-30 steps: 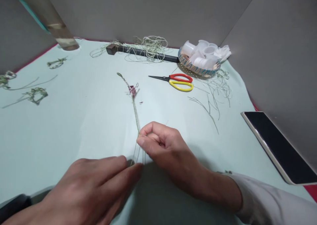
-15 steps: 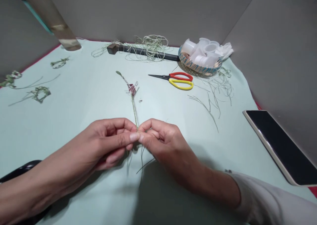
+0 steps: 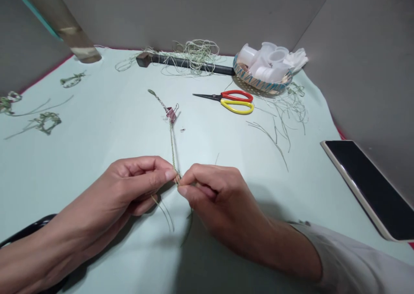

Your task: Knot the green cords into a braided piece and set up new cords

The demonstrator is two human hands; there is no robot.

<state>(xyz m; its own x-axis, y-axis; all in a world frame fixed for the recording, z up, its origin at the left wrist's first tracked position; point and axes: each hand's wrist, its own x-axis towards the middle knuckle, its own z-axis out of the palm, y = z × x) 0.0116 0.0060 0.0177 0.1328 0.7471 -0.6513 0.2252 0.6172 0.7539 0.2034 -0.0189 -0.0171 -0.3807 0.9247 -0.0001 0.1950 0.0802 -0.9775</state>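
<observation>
A thin green braided cord (image 3: 172, 145) runs down from a dark red binder clip (image 3: 171, 114) on the pale green cloth, with a darker looped end lying above the clip. At the cord's lower end, my left hand (image 3: 139, 184) pinches the strands between thumb and forefinger. Just to the right, my right hand (image 3: 215, 195) is closed on strands of the same cord, its fingertips slightly lower. Loose thread ends hang below both hands.
Scissors (image 3: 233, 101) lie beyond my hands. Behind are a black bar (image 3: 190, 64), tangled thread (image 3: 197, 54) and a basket (image 3: 258, 85) of white spools. A phone (image 3: 368, 188) lies right. Knotted green pieces (image 3: 48, 122) lie left, near a tall bottle (image 3: 76, 37).
My fingertips, touching before, have moved slightly apart, the right ones lower. The thread ends below have shifted, and the view has moved slightly.
</observation>
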